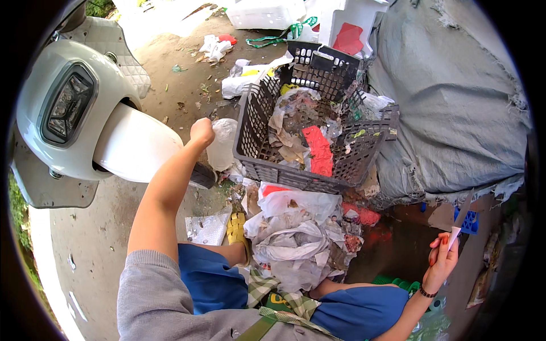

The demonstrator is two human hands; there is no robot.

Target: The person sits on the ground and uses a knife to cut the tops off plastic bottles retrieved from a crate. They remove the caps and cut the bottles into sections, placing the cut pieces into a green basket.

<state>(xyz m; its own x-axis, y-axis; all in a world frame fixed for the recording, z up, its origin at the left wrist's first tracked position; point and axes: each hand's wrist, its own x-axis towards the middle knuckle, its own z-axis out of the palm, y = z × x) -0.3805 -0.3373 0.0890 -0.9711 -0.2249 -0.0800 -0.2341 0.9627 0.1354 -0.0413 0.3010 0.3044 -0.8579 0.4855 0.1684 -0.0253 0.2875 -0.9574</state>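
Observation:
My left hand [203, 132] is closed in a fist, stretched out between the white scooter and the crate. Right against its knuckles is a cloudy, see-through plastic bag or container [223, 146]; whether the fingers grip it is hidden. Off to the right, my right hand [442, 258] is closed around the pale handle of a knife [455, 234], its thin blade pointing up and away. Before me, between my knees, lies a heap of dirty, crumpled plastic bags [298, 241]. Beyond it a black slatted crate [296, 176] stands tilted, with soiled plastic and red scraps inside.
A white scooter [136, 142] stands close on the left. Grey tarpaulin [443, 108] covers a bulky pile at right. White foam boxes [264, 14] sit at the back. Near my right knee are green plastic [398, 282] and clear bottles [429, 324]. A blue crate [467, 220] lies behind the knife.

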